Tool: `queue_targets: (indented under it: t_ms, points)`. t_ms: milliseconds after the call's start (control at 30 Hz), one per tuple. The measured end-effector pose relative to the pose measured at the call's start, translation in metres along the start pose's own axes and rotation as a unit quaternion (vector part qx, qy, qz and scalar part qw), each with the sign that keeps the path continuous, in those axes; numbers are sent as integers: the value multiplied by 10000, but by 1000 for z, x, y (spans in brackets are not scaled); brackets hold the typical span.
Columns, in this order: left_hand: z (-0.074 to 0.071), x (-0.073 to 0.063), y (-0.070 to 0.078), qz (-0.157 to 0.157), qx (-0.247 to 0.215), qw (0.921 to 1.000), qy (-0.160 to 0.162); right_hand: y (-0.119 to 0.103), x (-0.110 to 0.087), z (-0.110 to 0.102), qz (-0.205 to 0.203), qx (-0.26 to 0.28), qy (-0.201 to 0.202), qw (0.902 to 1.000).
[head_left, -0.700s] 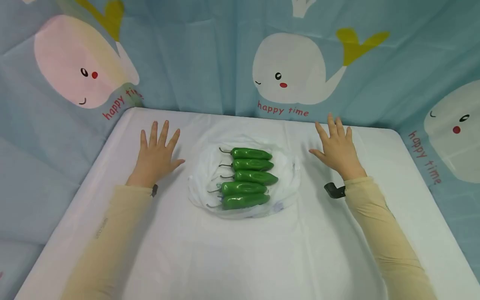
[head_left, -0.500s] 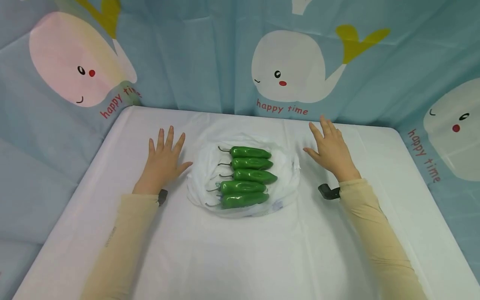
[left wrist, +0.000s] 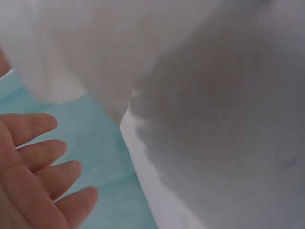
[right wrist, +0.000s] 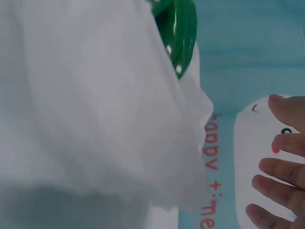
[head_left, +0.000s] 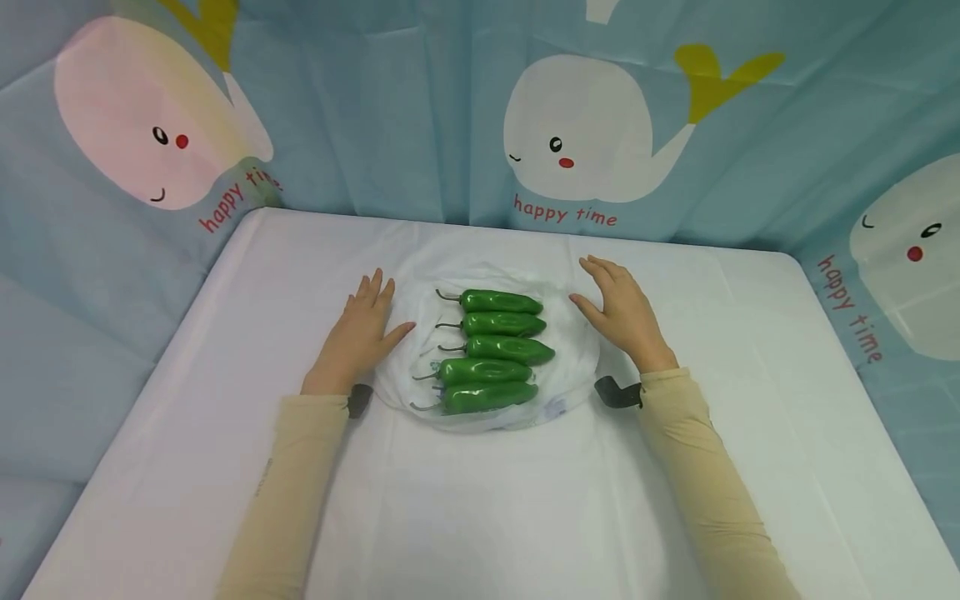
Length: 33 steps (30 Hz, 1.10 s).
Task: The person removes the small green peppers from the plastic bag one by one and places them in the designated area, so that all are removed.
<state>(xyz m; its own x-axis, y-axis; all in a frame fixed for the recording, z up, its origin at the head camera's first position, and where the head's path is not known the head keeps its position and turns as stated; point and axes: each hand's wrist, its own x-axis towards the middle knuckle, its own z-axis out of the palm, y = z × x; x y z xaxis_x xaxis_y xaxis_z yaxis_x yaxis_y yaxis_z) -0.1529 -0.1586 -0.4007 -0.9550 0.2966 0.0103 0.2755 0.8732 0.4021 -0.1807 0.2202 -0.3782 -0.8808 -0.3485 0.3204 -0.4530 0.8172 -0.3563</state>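
Note:
Several green peppers (head_left: 501, 348) lie side by side, stems to the left, on a crumpled white plastic bag (head_left: 480, 422). At the bag's left edge is my left hand (head_left: 358, 337), fingers extended and thumb pointing toward the peppers. My right hand (head_left: 624, 315) hovers by the bag's right edge with relaxed, slightly bent fingers. Neither hand holds anything. The left wrist view has the left fingers (left wrist: 43, 157) apart from the white bag side. In the right wrist view, a pepper tip (right wrist: 178, 47) shows above the bag, and the right fingers (right wrist: 281, 167) are spread.
A white cloth covers the table (head_left: 480, 517). Behind it hangs a blue curtain (head_left: 390, 117) printed with whales. A black wrist mount (head_left: 617, 392) juts inward from the right wrist, and another black mount (head_left: 360, 400) sits at the left wrist.
Both hands have moved inward toward the bag, the left one going right and the right one going left. The right fingers have drawn closer together. The peppers stay in place.

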Motion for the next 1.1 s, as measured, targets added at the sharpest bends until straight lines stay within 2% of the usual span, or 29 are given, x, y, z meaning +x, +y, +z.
queue_targets:
  t_ms: [200, 400, 600, 733, 867, 1000, 1100]
  points:
    - [9, 1, 0, -277, -885, 9956, -137, -10, 1, 15, 86, 567, -164, 9982]
    - [18, 3, -4, -343, -1611, 9862, 168, -14, 3, 30, 72, 1105, -271, 9935]
    - [25, 4, -9, -471, -2535, 9635, 722, -15, 7, 46, 46, 1585, -183, 9872]
    - [27, 7, -10, -443, -2885, 9512, 998, -13, 9, 56, 151, 1843, -116, 9827]
    - [28, 10, -10, -614, -3175, 9398, 1102, -12, 8, 63, 397, 2057, -108, 9777]
    - [30, 10, -12, -901, -3448, 9283, 1064, -10, 6, 68, 585, 2230, -26, 9731]
    - [31, 11, -13, -1000, -3630, 9205, 1044, -9, 5, 69, 635, 2370, 96, 9694]
